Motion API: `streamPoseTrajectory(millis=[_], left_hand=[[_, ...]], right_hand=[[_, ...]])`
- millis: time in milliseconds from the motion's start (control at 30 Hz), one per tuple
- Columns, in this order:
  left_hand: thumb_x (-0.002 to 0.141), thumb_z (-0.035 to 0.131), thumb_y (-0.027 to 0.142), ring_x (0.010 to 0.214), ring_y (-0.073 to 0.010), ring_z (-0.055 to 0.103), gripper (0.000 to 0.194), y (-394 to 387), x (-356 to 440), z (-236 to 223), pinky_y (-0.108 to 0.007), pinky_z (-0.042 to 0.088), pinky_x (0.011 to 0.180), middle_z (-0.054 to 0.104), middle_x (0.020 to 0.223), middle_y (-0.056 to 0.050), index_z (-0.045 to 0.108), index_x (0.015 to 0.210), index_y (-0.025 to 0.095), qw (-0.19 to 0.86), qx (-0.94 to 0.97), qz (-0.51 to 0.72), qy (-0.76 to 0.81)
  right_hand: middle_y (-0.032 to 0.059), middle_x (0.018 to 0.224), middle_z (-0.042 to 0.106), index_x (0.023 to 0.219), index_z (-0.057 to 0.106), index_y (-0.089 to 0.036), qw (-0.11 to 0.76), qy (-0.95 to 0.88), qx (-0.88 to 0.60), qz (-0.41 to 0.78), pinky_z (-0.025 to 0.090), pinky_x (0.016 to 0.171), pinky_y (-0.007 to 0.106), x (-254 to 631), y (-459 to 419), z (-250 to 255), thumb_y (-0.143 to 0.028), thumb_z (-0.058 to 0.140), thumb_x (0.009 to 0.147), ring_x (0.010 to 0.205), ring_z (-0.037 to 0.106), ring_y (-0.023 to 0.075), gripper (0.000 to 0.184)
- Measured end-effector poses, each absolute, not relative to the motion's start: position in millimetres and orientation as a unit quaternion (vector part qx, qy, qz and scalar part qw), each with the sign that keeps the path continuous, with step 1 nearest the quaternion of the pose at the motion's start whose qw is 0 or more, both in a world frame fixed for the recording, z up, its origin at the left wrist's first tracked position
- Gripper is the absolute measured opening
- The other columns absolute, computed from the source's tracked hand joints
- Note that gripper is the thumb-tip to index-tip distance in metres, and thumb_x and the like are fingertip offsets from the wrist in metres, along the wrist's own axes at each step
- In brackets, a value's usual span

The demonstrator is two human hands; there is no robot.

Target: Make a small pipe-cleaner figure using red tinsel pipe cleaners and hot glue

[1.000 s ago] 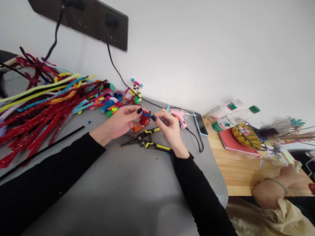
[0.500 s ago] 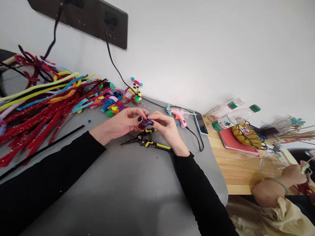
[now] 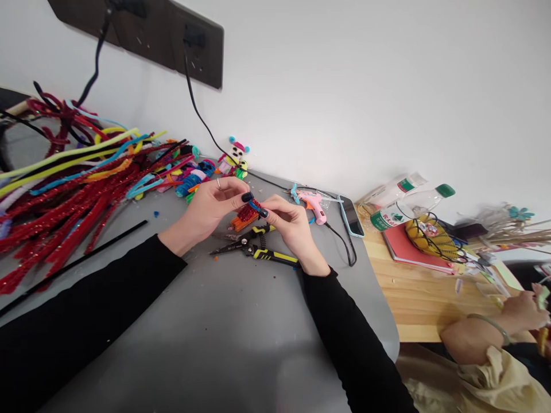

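Observation:
Between my two hands is a small pipe-cleaner figure point(image 3: 247, 215), with a glittery red body, an orange lower part and a blue strip at its top. My left hand point(image 3: 209, 206), wearing a ring, pinches at the blue strip with thumb and forefinger. From the other side, my right hand point(image 3: 290, 223) grips the red upper end between thumb and fingers. Part of the figure is hidden behind the fingertips. Just below lie wire-stripping pliers point(image 3: 245, 246) with black and yellow handles, jaws pointing left.
A heap of coloured pipe cleaners point(image 3: 99, 189) and several finished figures point(image 3: 236, 152) lie left and behind. A pink glue gun point(image 3: 316, 205) and a phone point(image 3: 352, 215) sit to the right. A co-worker's arm point(image 3: 473, 338) rests by the wooden table point(image 3: 417, 292), which holds bottles point(image 3: 390, 215).
The figure has been turned, so its orange lower part now shows, pointing down and left. My left hand has lifted slightly, its fingers shifting to the blue strip.

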State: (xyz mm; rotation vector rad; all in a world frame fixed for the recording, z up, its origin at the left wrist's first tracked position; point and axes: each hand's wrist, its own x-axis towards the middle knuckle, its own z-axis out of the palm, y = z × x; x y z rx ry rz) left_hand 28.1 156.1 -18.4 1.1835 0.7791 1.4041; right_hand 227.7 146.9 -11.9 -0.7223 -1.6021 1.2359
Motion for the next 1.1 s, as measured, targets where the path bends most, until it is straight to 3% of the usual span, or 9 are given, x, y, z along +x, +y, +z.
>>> streamPoseTrajectory(millis=[200,367,567,933,1100], left_hand=[[0.071,0.090,0.065,0.085,-0.0226,0.069,0.049,151.5,26.7,-17.2,-0.034,0.061,0.074,0.076,0.090,-0.008,0.078,0.079,0.018,0.433,0.555,0.596,0.386],[0.078,0.084,0.065,0.097,-0.0268,0.073,0.048,146.6,29.7,-14.1,-0.040,0.062,0.093,0.080,0.100,-0.010,0.080,0.091,0.019,0.418,0.588,0.564,0.402],[0.072,0.088,0.063,0.103,-0.0285,0.074,0.054,147.4,33.5,-17.2,-0.041,0.063,0.093,0.080,0.109,-0.011,0.077,0.101,0.020,0.451,0.584,0.551,0.390],[0.071,0.088,0.066,0.101,-0.0286,0.073,0.055,148.1,32.3,-12.7,-0.041,0.061,0.093,0.078,0.104,-0.011,0.075,0.098,0.019,0.467,0.599,0.520,0.391],[0.072,0.088,0.063,0.101,-0.0278,0.072,0.051,148.3,31.7,-13.2,-0.039,0.060,0.093,0.077,0.102,-0.010,0.075,0.095,0.019,0.475,0.597,0.517,0.388]], right_hand=[[0.0014,0.088,0.069,0.098,0.084,-0.029,0.525,-0.671,-0.314,0.419,0.049,0.073,0.033,226.2,147.8,-17.0,-0.045,0.079,0.093,0.082,0.061,0.0156,0.017],[0.0037,0.093,0.072,0.097,0.082,-0.027,0.530,-0.666,-0.350,0.392,0.051,0.076,0.035,225.2,147.9,-18.6,-0.047,0.078,0.093,0.085,0.063,0.0179,0.021],[0.0043,0.093,0.073,0.098,0.081,-0.025,0.531,-0.674,-0.374,0.353,0.051,0.076,0.035,223.8,146.1,-17.0,-0.043,0.075,0.094,0.085,0.063,0.0178,0.019],[0.0036,0.090,0.074,0.092,0.081,-0.025,0.532,-0.691,-0.369,0.321,0.051,0.074,0.034,223.1,143.2,-14.7,-0.037,0.075,0.095,0.083,0.064,0.0172,0.013],[0.0045,0.088,0.073,0.088,0.081,-0.025,0.521,-0.695,-0.384,0.314,0.052,0.074,0.035,222.0,140.8,-12.8,-0.042,0.075,0.095,0.083,0.063,0.0182,0.019]])
